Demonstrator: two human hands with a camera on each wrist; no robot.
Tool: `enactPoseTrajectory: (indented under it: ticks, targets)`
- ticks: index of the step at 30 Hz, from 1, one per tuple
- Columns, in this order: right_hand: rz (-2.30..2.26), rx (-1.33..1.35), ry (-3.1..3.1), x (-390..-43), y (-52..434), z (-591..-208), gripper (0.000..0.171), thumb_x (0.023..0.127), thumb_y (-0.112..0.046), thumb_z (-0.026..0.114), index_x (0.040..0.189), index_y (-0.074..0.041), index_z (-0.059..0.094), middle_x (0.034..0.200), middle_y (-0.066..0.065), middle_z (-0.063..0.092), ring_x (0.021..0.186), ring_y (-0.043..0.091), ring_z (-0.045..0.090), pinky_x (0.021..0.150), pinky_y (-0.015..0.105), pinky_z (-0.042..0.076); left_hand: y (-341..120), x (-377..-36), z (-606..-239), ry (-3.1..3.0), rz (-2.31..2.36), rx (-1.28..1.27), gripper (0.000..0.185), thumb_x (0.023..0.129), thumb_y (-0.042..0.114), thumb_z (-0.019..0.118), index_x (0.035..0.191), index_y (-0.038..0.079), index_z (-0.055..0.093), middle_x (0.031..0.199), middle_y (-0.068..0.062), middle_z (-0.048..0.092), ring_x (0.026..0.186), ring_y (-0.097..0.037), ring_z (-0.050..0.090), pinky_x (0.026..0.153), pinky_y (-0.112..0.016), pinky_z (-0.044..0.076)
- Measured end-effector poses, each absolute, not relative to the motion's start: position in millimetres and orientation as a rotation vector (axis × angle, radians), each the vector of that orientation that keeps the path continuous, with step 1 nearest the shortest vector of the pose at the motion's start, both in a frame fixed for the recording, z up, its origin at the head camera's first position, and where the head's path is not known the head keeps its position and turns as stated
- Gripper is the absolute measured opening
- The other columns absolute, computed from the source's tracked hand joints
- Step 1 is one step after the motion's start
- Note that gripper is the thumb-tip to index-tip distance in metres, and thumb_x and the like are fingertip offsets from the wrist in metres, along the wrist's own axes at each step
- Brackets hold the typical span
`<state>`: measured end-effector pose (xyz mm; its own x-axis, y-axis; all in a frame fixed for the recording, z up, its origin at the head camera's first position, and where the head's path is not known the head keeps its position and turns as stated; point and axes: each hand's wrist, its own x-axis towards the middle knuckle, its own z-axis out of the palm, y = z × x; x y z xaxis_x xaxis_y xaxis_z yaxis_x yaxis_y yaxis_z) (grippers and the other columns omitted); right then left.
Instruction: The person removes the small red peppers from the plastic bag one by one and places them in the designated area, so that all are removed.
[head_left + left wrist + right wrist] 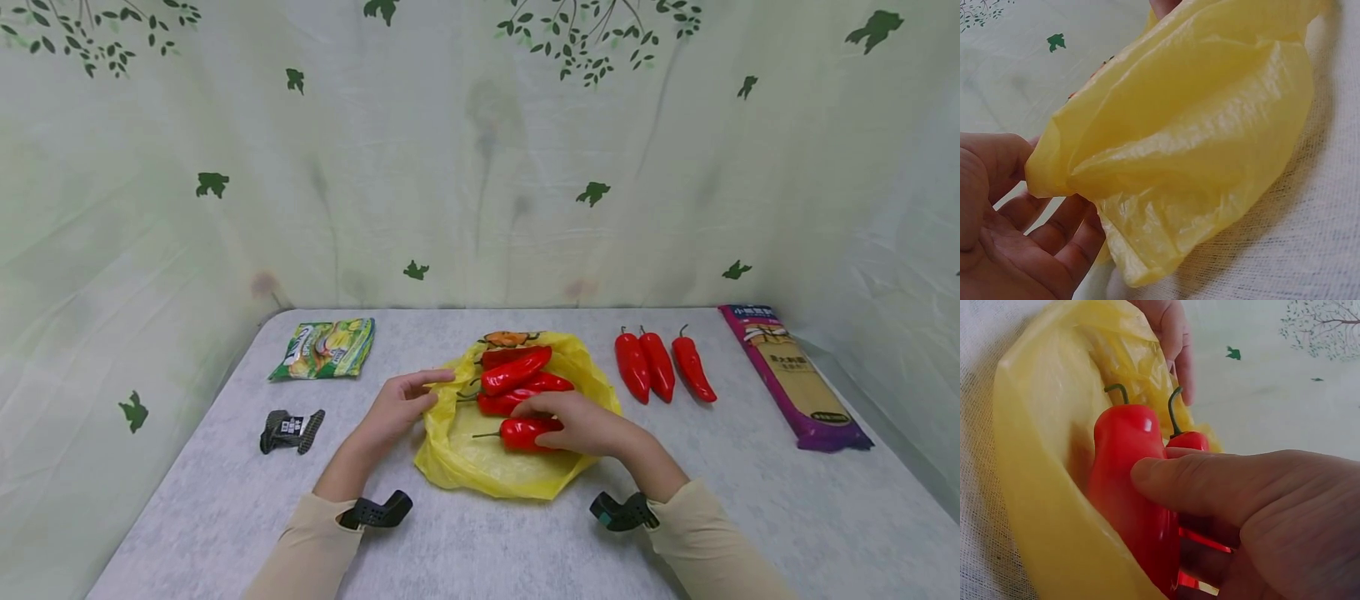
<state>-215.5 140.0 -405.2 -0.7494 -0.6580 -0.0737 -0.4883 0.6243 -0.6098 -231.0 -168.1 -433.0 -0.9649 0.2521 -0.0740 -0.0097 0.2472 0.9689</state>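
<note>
A yellow plastic bag (480,467) lies open in the middle of the table with several red peppers (516,372) inside. My right hand (538,414) reaches into the bag's mouth and grips the nearest red pepper (517,435); in the right wrist view its thumb lies over that pepper (1125,487), with a second one (1188,440) behind. My left hand (430,390) pinches the bag's left rim between thumb and fingers and holds it up. In the left wrist view the bag (1197,144) bulges over my left hand (1016,212).
Three more red peppers (660,367) lie side by side right of the bag. A purple noodle packet (795,379) sits at the far right, a green snack packet (324,348) at the back left, and a small black object (291,431) at the left.
</note>
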Motion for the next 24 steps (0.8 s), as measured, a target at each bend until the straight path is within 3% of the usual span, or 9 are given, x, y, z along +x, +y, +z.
enactPoseTrajectory:
  ticks: [12,24]
  targets:
    - [-0.951,-0.906,2.545,-212,136,-396,0.052,0.088,-0.015,0.074,0.136,-0.023,0.056,0.13,-0.005,0.061,0.117,0.016,0.057,0.093,0.037,0.056,-167,-232,-433,2.32,1.777,0.231,0.039,0.097,0.006,0.054,0.132,0.016,0.066,0.147,-0.002,0.056,0.135,-0.021,0.047,0.102,-0.03,0.043]
    - [-1.039,-0.881,2.589,-208,142,-378,0.056,0.09,-0.015,0.071,0.14,-0.025,0.049,0.131,-0.003,0.059,0.115,0.018,0.057,0.088,0.033,0.056,-168,-231,-434,2.276,1.805,0.217,0.039,0.097,0.006,0.054,0.134,0.015,0.065,0.149,-0.003,0.054,0.129,-0.018,0.049,0.092,-0.021,0.046]
